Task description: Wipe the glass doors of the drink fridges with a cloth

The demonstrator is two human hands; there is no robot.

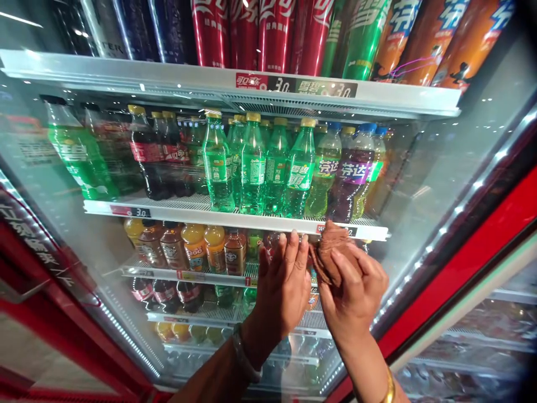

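My right hand [356, 291] grips a crumpled brown cloth [335, 252], which is up against the price strip on the front of the bottle shelf [201, 217]. Beside it, my left hand [285, 285] has its fingers stretched upward near the same shelf edge; whether the fingertips touch the strip I cannot tell. Part of the cloth hangs down between the two hands. Just above stand green Sprite bottles [253, 162] and a purple-labelled Fanta bottle [350, 173]. My hands hide some of the lower shelves.
Red, green and orange cans line the upper shelf [398, 94]. Juice bottles [195, 246] and more drinks fill lower shelves. A tilted green bottle [79, 151] appears at the left. The cooler's red frame [461, 257] with a light strip runs along the right.
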